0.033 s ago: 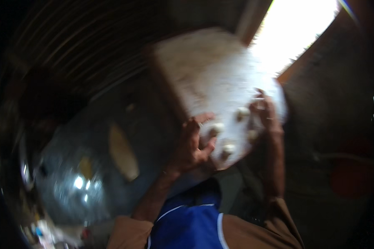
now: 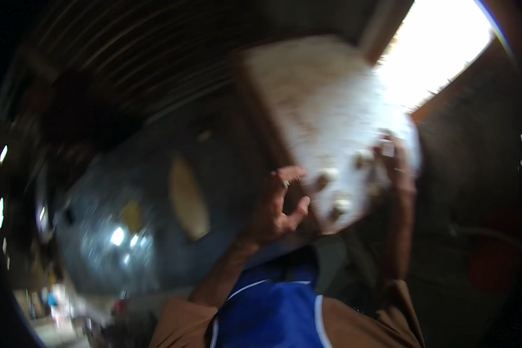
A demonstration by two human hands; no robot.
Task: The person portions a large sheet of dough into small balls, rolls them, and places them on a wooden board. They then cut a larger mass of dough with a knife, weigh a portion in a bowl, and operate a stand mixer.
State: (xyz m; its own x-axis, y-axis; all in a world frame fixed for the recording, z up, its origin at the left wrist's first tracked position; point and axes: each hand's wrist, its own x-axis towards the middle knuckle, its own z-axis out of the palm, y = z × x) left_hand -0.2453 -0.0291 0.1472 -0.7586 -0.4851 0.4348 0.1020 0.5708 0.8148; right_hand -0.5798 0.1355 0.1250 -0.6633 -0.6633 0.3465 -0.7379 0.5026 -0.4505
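Note:
Several small pale lumps, like dough balls, sit near the close end of a whitish, floured-looking board (image 2: 301, 98). One lump (image 2: 327, 176) lies just right of my left hand (image 2: 281, 203). That hand is at the board's left edge, thumb and fingers apart in a curve, with nothing between them. Farther right, my right hand (image 2: 392, 159) rests over the board with bent fingers. A white patch shows among those fingers, too blurred to name. Another lump (image 2: 362, 158) lies beside it on the left, and one more lump (image 2: 341, 204) is nearer to me.
Left of the board stretches a dark, shiny surface (image 2: 151, 272). An oval tan piece (image 2: 188, 200) and a smaller yellowish piece (image 2: 132, 216) lie on it. Bright light enters through an opening (image 2: 438, 49) at the far right. A reddish round shape (image 2: 496, 255) stands at the right.
My left hand has come away from the lump it was around, toward the board's left edge. The whole view has shifted, so the board appears farther right. My right hand stays over the board.

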